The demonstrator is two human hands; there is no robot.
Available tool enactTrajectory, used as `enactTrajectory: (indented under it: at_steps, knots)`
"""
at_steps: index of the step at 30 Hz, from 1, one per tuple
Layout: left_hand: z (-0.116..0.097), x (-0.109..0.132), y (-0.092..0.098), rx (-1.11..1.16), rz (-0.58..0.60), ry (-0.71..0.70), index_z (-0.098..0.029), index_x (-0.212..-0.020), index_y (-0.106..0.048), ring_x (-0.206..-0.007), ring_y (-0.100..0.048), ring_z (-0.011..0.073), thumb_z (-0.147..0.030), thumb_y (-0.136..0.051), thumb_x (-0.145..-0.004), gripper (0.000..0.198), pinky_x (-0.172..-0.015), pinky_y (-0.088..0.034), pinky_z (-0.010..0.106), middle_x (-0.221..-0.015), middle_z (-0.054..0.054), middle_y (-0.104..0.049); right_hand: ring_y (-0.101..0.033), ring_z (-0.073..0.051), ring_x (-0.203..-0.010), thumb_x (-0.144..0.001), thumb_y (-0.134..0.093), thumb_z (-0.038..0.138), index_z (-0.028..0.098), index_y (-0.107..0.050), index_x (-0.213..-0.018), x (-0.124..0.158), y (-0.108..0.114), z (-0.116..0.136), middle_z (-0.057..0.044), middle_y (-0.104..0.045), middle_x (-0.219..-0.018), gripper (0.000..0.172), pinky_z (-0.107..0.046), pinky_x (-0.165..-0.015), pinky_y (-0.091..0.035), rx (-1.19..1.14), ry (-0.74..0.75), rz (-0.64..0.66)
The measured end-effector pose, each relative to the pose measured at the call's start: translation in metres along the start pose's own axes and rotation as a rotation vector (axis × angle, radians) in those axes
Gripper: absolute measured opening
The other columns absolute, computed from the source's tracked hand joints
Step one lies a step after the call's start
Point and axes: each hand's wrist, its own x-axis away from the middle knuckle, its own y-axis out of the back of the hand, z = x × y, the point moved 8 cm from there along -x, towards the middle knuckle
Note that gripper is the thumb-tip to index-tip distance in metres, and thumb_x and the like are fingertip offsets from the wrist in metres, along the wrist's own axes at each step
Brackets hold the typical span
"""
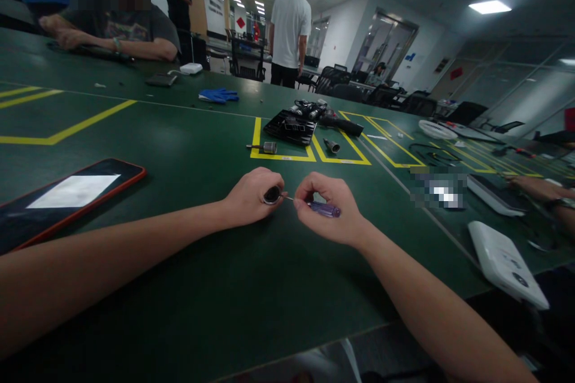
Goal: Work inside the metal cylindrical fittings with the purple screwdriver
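Note:
My left hand (pixel 249 196) is wrapped round a small cylindrical part (pixel 272 195) whose dark, round end with a pale rim faces me. In my right hand (pixel 344 209) is a screwdriver (pixel 326 209) with a purple see-through handle. Its thin shaft points left and reaches the edge of the part; whether the tip touches it, I cannot tell. Just beyond my hands lies a metal cylinder with a thin rod (pixel 269 148), inside a yellow-taped box. A small cone-shaped metal piece (pixel 332 145) lies to its right.
Behind these sit a black patterned box (pixel 291 127) and a dark tubular handle (pixel 344 124). A red-edged phone (pixel 76 194) lies on the green table (pixel 287 299) at left. A white device (pixel 505 260) is at right. Blue gloves (pixel 218 95) lie farther back; other people are around.

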Motion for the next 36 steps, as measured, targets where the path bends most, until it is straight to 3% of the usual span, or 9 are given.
enactTrajectory:
  at_steps: [14, 27, 36]
  knots:
    - [-0.004, 0.002, 0.001, -0.023, -0.059, -0.072, -0.016, -0.069, -0.051, -0.067, -0.053, 0.0164, -0.025, -0.051, -0.080, 0.014, -0.064, -0.043, 0.028, -0.067, 0.003, -0.057, -0.048, -0.009, -0.050, -0.070, -0.058, 0.017, 0.017, -0.049, -0.063, -0.004, -0.001, -0.039, 0.003, -0.054, -0.056, 0.011, -0.022, -0.046, -0.038, -0.289, -0.313, -0.076]
    - [-0.004, 0.001, 0.002, -0.032, -0.031, -0.030, -0.016, -0.069, -0.050, -0.066, -0.054, 0.0165, -0.025, -0.050, -0.079, 0.014, -0.060, -0.043, 0.027, -0.068, 0.003, -0.057, -0.046, -0.009, -0.056, -0.068, -0.059, 0.011, 0.017, -0.051, -0.063, 0.000, 0.001, -0.024, 0.004, -0.051, -0.062, 0.011, -0.023, -0.052, -0.035, -0.209, -0.240, -0.060]
    - [-0.003, 0.001, 0.000, -0.028, -0.027, -0.037, -0.016, -0.068, -0.050, -0.066, -0.054, 0.0157, -0.023, -0.053, -0.078, 0.012, -0.061, -0.042, 0.026, -0.067, 0.002, -0.056, -0.048, -0.009, -0.049, -0.068, -0.058, 0.016, 0.017, -0.050, -0.062, -0.003, -0.002, -0.038, 0.003, -0.054, -0.055, 0.010, -0.021, -0.046, -0.037, -0.331, -0.333, -0.064]
